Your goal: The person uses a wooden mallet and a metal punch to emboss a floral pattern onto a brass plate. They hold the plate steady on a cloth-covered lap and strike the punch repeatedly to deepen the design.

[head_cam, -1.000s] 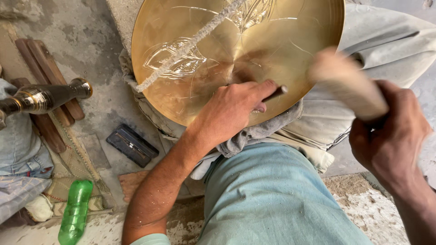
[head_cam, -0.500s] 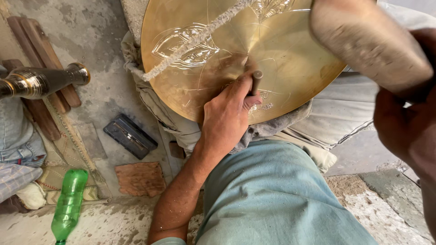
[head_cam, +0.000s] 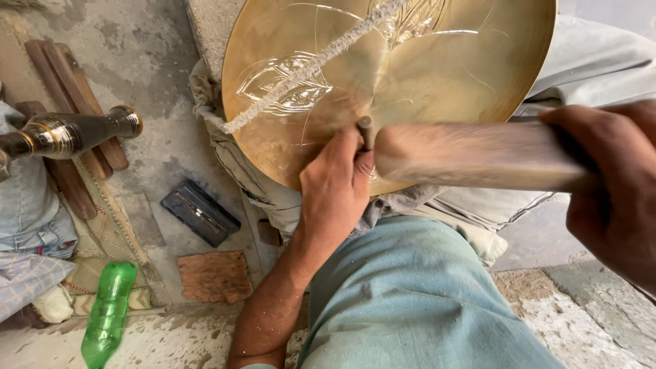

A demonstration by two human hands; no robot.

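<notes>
A large round brass plate (head_cam: 437, 75) with engraved leaf patterns rests on cloth over my lap. A twisted white cord (head_cam: 307, 72) lies across it. My left hand (head_cam: 336, 191) grips a small metal chisel (head_cam: 366, 130) held upright against the plate's lower part. My right hand (head_cam: 611, 184) holds a thick wooden mallet (head_cam: 471, 156), whose blunt end sits right beside the chisel's top. My teal trouser leg (head_cam: 417, 301) fills the lower middle.
A brass vase-like piece (head_cam: 68, 133) lies at the left over wooden sticks (head_cam: 68, 82). On the concrete floor are a dark flat case (head_cam: 199, 212), a reddish tile (head_cam: 215, 275) and a green plastic bottle (head_cam: 108, 314). Folded cloth (head_cam: 27, 225) sits at the far left.
My right hand has swung the mallet down from its raised position to the chisel's head. My left hand has turned the chisel upright on the plate. The view has shifted slightly.
</notes>
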